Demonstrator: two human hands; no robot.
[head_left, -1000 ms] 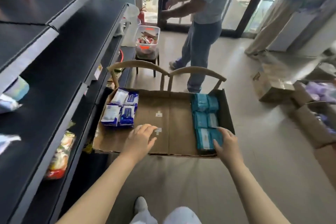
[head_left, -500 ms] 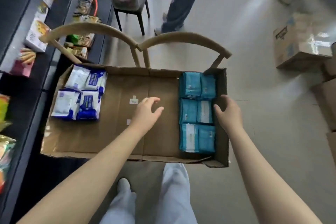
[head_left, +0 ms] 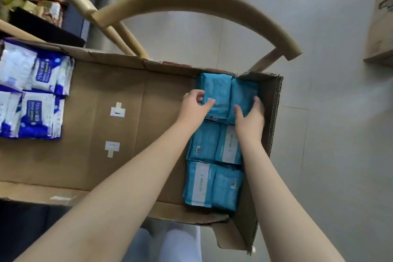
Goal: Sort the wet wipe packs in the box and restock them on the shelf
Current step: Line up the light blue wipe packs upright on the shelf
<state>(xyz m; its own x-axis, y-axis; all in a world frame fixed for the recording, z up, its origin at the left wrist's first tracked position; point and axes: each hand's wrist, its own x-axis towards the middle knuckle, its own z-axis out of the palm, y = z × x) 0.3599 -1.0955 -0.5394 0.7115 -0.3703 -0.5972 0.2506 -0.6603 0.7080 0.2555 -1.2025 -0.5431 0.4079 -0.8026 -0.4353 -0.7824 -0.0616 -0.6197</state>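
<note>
Since half a second ago, both hands have travelled from the middle and right rim of the box to its far right corner, and the view has dropped closer over it. The left hand [head_left: 194, 105] now curls its fingers round the left edge of the far stack of teal plastic wet wipe packs [head_left: 219, 89], thumb on top. The right hand [head_left: 249, 117] hooks its fingers down the stack's right side, next to the box wall, thumb on top. So both hands are grasping that stack.

It sits right of centre in the frame, inside the shallow brown cardboard box [head_left: 127, 134], which rests on a pale wooden chair [head_left: 191, 0]. Two more teal rows [head_left: 212, 166] lie below it in the picture. The blue-and-white wet wipe packs [head_left: 32, 91] sit at the left edge, well apart.

To lift well, I judge I should squeeze evenly from both sides and raise the stack straight, so the slick wrappers don't fan out or drag the neighbouring row. I cannot tell whether the fingers reach underneath.
</note>
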